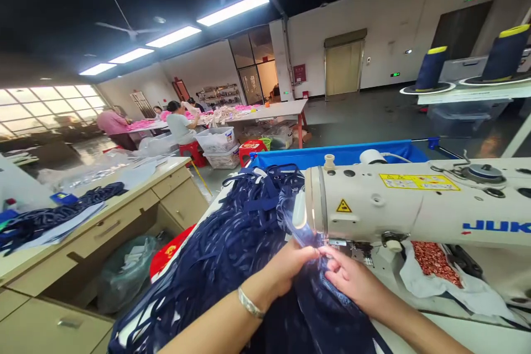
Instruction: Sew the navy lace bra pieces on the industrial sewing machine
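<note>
My left hand [286,271], with a silver bracelet on the wrist, pinches navy blue fabric [319,310] just in front of the needle area of a cream sewing machine [398,204]. Beside it, my right hand [352,279] is closed on the same fabric, fingertips touching the left hand's. The needle itself is hidden behind the fingers. A big heap of navy blue straps [224,249] lies to the left of the hands on the sewing table.
A wooden desk with drawers [124,221] stands at left, more navy straps on top. A blue bin [344,154] sits behind the machine. Two navy thread cones [431,69] stand at right. A white cloth with red bits [435,265] lies under the machine arm. People work at far tables [265,110].
</note>
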`<state>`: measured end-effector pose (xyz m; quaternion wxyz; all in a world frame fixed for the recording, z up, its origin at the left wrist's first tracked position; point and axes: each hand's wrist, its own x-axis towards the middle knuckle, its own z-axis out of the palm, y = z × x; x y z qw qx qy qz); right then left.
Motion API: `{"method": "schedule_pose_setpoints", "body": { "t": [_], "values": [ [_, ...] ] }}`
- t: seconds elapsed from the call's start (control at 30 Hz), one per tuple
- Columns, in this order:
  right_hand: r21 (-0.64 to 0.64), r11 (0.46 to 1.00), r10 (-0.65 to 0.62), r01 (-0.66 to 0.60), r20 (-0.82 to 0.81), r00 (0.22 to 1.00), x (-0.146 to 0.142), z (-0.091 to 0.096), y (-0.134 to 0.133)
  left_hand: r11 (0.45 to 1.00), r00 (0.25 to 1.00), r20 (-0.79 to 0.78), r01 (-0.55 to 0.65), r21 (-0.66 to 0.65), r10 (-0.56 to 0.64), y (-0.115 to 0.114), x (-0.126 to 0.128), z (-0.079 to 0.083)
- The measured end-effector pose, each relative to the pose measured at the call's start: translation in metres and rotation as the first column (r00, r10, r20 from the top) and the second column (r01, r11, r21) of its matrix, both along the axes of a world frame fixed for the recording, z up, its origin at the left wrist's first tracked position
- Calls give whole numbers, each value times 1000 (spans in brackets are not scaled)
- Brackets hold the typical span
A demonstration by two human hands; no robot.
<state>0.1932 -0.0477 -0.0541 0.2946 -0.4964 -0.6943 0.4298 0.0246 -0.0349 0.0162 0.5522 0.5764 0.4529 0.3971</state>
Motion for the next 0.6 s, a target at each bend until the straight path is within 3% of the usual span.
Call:
{"method": "schedule_pose_setpoints", "body": {
  "t": [0.07,0.13,0.3,0.47,0.6],
  "values": [
    [98,993,55,-61,64,996,-2,3,-1,998,998,20,51,30,-51,15,-5,7],
    [163,979,105,-125,124,987,-4,10,-5,993,1000,4,2,121,-2,33,-9,11],
    [121,981,112,-151,281,953,-6,20,-12,947,988,-115,-61,317,102,70,-17,9],
    [176,971,101,-161,307,946,0,23,-13,931,982,-159,-41,362,105,78,-19,-1],
    [234,954,94,-186,353,931,1,32,-16,932,954,-282,7,362,102,83,-29,-8]
  ]
}}
